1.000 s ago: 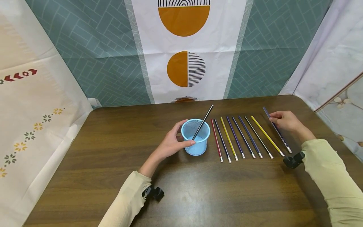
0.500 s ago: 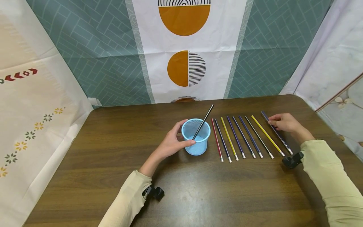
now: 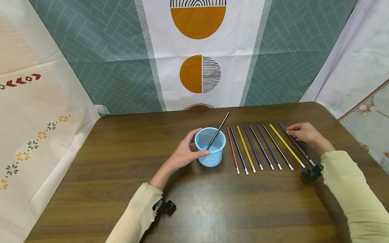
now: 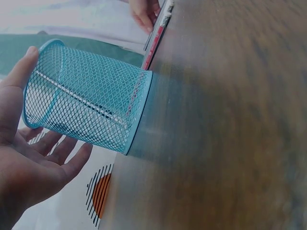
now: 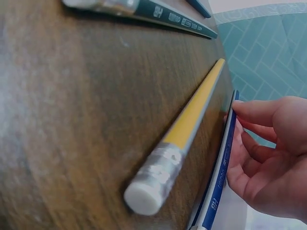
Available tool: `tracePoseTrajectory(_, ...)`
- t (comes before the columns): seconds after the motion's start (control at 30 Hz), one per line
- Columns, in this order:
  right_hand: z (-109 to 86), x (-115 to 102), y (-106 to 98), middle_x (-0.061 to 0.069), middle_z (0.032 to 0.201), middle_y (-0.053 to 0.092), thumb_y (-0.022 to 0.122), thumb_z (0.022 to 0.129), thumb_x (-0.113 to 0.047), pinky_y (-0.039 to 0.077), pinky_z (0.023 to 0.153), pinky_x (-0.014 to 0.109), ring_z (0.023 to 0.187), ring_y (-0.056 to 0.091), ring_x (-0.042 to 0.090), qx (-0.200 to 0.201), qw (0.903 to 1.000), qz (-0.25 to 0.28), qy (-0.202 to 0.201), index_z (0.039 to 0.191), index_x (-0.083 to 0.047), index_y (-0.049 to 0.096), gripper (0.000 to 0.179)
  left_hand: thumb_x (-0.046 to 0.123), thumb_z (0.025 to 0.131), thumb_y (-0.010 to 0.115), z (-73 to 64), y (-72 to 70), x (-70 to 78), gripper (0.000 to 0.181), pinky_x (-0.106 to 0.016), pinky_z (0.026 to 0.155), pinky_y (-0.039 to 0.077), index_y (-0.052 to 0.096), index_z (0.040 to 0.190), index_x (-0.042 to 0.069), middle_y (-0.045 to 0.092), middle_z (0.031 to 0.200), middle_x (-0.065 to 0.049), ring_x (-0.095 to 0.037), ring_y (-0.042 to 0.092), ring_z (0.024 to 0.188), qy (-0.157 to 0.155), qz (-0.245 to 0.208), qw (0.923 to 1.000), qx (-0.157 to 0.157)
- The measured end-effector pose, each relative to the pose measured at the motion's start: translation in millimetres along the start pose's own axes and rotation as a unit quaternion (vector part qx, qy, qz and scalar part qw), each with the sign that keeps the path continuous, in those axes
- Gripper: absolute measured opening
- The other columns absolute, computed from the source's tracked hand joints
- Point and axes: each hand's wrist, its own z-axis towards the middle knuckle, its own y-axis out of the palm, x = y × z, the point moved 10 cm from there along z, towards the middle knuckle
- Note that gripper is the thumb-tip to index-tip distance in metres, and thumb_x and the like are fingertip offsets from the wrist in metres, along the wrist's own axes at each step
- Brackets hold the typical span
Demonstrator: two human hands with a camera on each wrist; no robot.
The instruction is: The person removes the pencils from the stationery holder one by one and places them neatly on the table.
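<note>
A light blue mesh pencil cup (image 3: 211, 159) stands upright on the table. My left hand (image 3: 184, 156) holds it from the left, thumb at the near side of the rim and fingers round the far side. One black pencil (image 3: 223, 120) leans inside the cup, its upper end above the rim. At the right end of the pencil row, my right hand (image 3: 307, 133) pinches a dark blue pencil (image 5: 222, 170) between thumb and fingers near its far end. Its eraser end points toward me. Beside it lies a yellow pencil (image 5: 194, 117) with a white eraser.
Several more pencils lie side by side between the cup and the right hand, from a red pencil (image 3: 232, 150) to a black pencil (image 3: 277, 146). All their erasers face me. The brown wooden table (image 3: 127, 145) ends at a hanging patterned cloth (image 3: 121, 67).
The dark blue pencil's far end has swung left and toward me, with my right hand moving slightly the same way. It now lies nearly in line with the row. Left hand and cup stay still.
</note>
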Motion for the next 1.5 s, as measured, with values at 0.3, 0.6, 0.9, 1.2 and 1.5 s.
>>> tracePoseTrajectory(0.3,-0.4,0,0,0.020,0.099,0.060,0.054,0.099,-0.012,0.050,0.063,0.023,0.082,0.054,0.021,0.000,1.0000,-0.002,-0.004,0.118,0.018,0.053,0.035,0.011,0.080,0.078,-0.4,0.7,0.7,0.082,-0.050,0.094,0.047,0.033,0.148,0.007,0.049,0.133,-0.017,-0.037,0.056,0.111,-0.003,-0.002,1.0000,-0.002)
tracePoseTrajectory(0.6,-0.1,1,0,0.026,0.106,0.059,0.052,0.100,-0.015,0.050,0.065,0.024,0.087,0.057,0.026,0.003,1.0000,0.007,-0.005,0.120,0.017,0.052,0.038,0.010,0.080,0.078,-1.0,0.2,1.9,0.082,-0.044,0.093,0.048,0.033,0.148,0.007,0.049,0.133,-0.016,-0.036,0.056,0.112,-0.002,0.005,1.0000,0.001)
tracePoseTrajectory(0.9,-0.9,-3,-3,0.019,0.100,0.060,0.051,0.101,-0.016,0.052,0.065,0.024,0.080,0.056,0.017,0.017,0.9993,0.032,-0.003,0.122,0.018,0.051,0.039,0.009,0.080,0.078,-1.6,0.5,2.2,0.081,-0.042,0.094,0.048,0.033,0.147,0.007,0.049,0.134,-0.015,-0.035,0.056,0.112,-0.002,0.007,1.0000,0.001)
tracePoseTrajectory(1.2,-0.4,-24,-15,0.012,0.094,0.062,0.050,0.101,-0.014,0.053,0.065,0.023,0.074,0.057,0.008,0.054,0.9958,0.066,-0.033,0.123,0.018,0.049,0.039,0.008,0.080,0.078,-0.6,0.8,2.0,0.081,-0.043,0.094,0.048,0.033,0.147,0.006,0.049,0.133,-0.016,-0.036,0.057,0.111,0.001,0.001,1.0000,0.000)
tracePoseTrajectory(1.5,-4.9,-64,-12,0.019,0.098,0.063,0.053,0.100,-0.013,0.054,0.067,0.023,0.075,0.061,0.007,0.061,0.9940,0.048,-0.078,0.124,0.017,0.050,0.038,0.009,0.080,0.078,-0.2,0.4,0.9,0.080,-0.047,0.094,0.047,0.034,0.147,0.007,0.049,0.133,-0.016,-0.036,0.056,0.112,-0.001,0.002,1.0000,0.001)
